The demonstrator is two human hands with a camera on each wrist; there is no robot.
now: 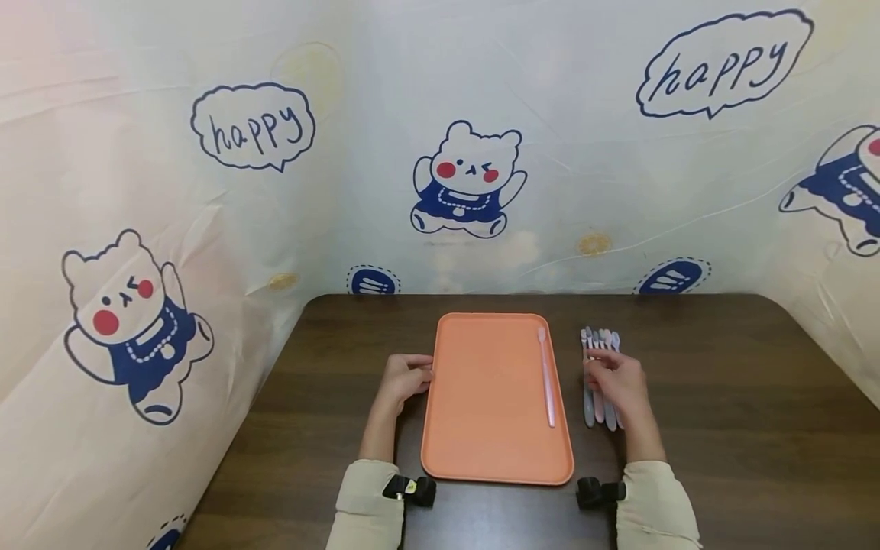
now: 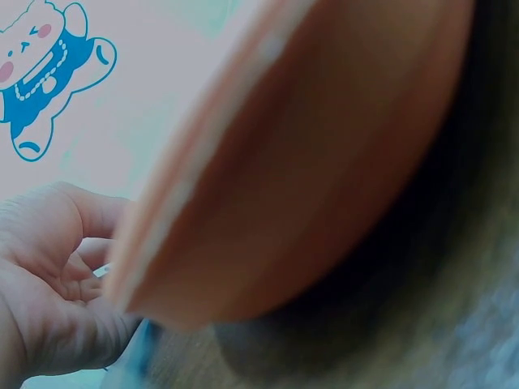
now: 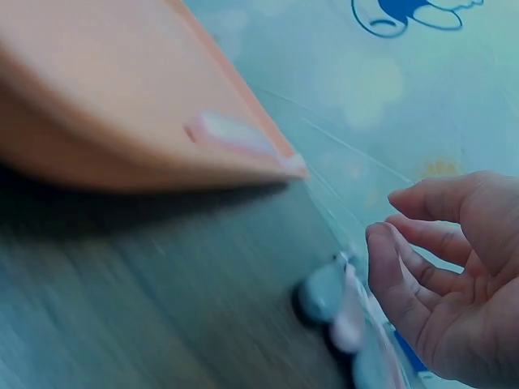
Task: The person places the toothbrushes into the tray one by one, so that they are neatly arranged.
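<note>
An orange tray (image 1: 495, 397) lies on the table, with one pale pink toothbrush (image 1: 547, 378) lengthwise near its right side. At the tray's left edge is my left hand (image 1: 406, 380), its fingers touching the rim; in the left wrist view the fingertips of this hand (image 2: 61, 275) are hidden by the tray. To the right of the tray, several grey and pink toothbrushes (image 1: 589, 409) lie side by side. Over their upper part hovers my right hand (image 1: 619, 378), fingers bent. The right wrist view shows a gap between its thumb and index finger, with nothing held.
The dark wooden table (image 1: 742, 397) extends to both sides of the tray. A pale curtain (image 1: 571, 76) with printed bears and lettering hangs behind and beside the table. Black wrist cameras (image 1: 594, 493) are strapped over the sleeves.
</note>
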